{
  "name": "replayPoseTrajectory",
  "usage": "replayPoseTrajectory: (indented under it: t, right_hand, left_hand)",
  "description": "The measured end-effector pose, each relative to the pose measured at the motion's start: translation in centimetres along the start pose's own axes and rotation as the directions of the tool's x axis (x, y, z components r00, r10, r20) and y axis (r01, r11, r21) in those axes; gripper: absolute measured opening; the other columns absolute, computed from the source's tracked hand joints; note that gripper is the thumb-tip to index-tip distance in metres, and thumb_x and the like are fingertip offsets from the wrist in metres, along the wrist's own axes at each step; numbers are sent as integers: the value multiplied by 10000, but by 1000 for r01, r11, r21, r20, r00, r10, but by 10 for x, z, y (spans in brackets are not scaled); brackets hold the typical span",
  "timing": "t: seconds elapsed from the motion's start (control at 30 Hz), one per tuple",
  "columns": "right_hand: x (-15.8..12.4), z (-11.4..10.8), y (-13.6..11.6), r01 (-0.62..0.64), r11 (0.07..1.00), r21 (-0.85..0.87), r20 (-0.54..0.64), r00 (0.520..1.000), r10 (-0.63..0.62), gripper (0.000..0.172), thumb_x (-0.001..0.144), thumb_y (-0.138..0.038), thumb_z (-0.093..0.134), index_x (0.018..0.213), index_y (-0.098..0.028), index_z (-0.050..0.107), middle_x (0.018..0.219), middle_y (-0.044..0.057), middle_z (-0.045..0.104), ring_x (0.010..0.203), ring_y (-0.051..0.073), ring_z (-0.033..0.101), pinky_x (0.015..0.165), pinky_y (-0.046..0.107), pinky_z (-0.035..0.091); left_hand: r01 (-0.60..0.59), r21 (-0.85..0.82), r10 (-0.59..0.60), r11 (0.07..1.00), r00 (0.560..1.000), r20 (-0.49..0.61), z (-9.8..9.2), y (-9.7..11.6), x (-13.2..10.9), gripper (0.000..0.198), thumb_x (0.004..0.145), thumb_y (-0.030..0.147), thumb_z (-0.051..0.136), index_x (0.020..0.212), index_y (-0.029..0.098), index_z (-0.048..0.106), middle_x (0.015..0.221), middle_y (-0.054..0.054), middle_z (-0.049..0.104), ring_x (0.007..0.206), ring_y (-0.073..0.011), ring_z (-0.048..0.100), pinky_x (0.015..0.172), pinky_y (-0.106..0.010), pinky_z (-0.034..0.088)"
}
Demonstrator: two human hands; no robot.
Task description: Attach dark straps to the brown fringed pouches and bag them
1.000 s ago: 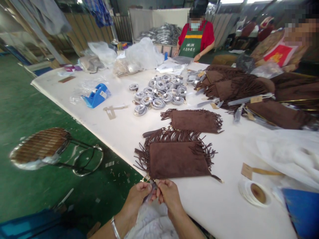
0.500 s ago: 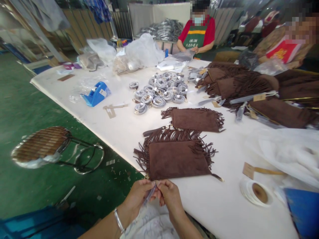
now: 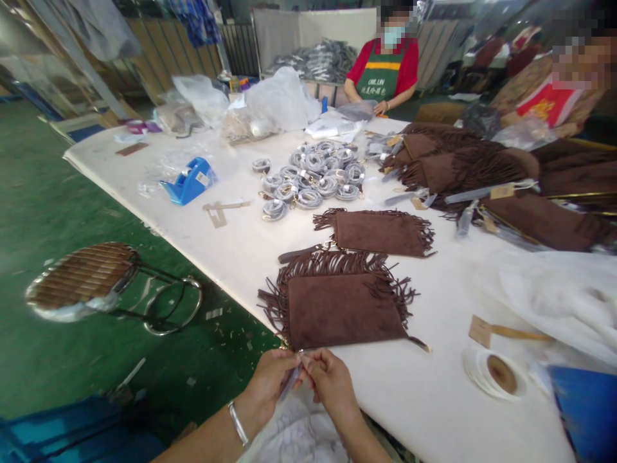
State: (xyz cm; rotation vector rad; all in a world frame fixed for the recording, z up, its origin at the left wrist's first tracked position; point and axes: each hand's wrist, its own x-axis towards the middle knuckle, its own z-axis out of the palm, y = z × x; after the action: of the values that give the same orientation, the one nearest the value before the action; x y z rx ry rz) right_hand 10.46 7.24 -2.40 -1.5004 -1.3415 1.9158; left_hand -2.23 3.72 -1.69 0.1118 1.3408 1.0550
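My left hand (image 3: 268, 381) and my right hand (image 3: 329, 381) meet at the near edge of the white table (image 3: 231, 247). Both pinch a thin grey strap (image 3: 291, 379) between their fingertips, right below the corner of a brown fringed suede bag (image 3: 343, 307). A gold clasp shows at that corner. A second brown fringed bag (image 3: 378, 231) lies flat just beyond the first. A pile of coiled grey straps (image 3: 311, 177) sits farther back in the middle of the table.
Dark brown bags are heaped at the right (image 3: 486, 177). A blue tape dispenser (image 3: 189, 181), a roll of stickers (image 3: 494, 373), white plastic (image 3: 562, 296) and a paper tag (image 3: 482, 331) lie about. A person in a green apron (image 3: 383, 74) works at the far end. A stool (image 3: 84, 276) stands left.
My hands have stayed at the table edge, working the strap between the fingers. The view has shifted slightly; the person at the far end moved their hands.
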Motion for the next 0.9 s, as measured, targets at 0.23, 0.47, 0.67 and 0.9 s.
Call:
replayPoseTrajectory:
  t: [0.23,0.47,0.67,0.9]
  right_hand:
    - [1,-2,-6,53,955,-291,-78,994,-79,170,830,-295,482,702,-208,553,559,-9,624,436,125,501,454,228,349]
    - [-3,2,-11,110,780,-616,-97,972,-215,159,873,-237,469,759,-216,578,713,25,703,672,191,639,602,265,328]
    - [-5,3,-2,152,749,-645,-65,966,-252,186,923,-282,421,805,-214,548,723,35,708,669,208,646,586,280,304]
    - [-6,8,-4,149,830,-538,-72,973,-221,173,898,-255,419,751,-227,506,647,17,673,617,188,626,595,270,335]
  left_hand:
    - [-7,-48,4,999,998,-68,-1,-8,3,328,549,328,837,618,117,595,554,-78,624,474,-150,533,483,-253,397]
    - [-127,46,132,991,984,-120,-4,-13,-5,358,609,422,798,672,128,604,567,-38,610,513,-134,514,502,-235,364]
    - [-119,1,118,993,989,-94,-6,-11,-10,343,624,405,779,744,109,653,667,-76,657,586,-167,572,577,-267,428]
    - [-27,-164,12,986,996,-90,-2,-8,0,230,532,200,778,655,130,596,595,-57,631,525,-164,567,522,-270,441]
